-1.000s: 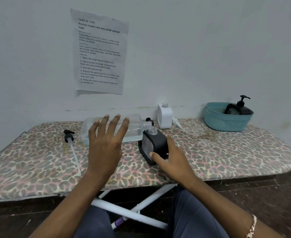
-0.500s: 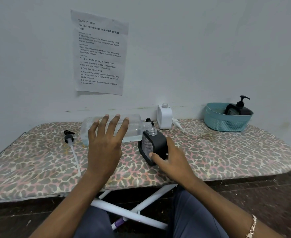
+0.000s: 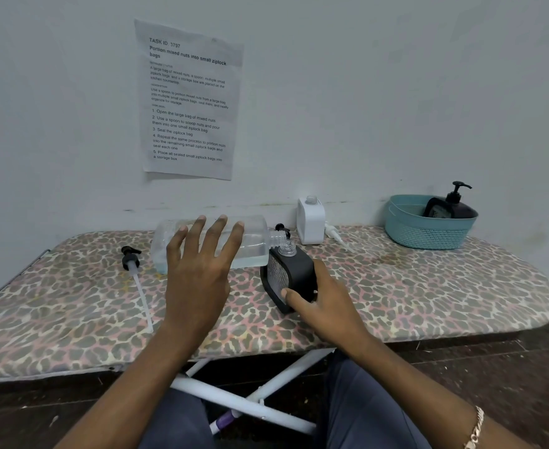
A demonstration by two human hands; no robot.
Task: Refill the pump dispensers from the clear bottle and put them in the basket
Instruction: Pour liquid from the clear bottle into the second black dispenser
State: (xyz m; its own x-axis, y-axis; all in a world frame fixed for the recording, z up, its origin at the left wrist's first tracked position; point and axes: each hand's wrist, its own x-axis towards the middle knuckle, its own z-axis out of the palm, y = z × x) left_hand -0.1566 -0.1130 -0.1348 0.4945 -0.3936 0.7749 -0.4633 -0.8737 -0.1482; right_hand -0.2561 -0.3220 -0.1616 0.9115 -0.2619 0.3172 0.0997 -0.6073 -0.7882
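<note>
Tabletop (image 3: 428, 286): left hand (image 3: 198, 280) tips clear bottle (image 3: 253, 244) (neck at dispenser (image 3: 294, 277)).

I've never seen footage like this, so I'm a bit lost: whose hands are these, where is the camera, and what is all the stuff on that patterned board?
The camera sits on a person's head, looking down at their own hands. The left hand tips a clear bottle toward the open neck of a black dispenser, which the right hand steadies. On the leopard-print board lie a loose pump and a white dispenser. A teal basket already holds another black dispenser.
</note>
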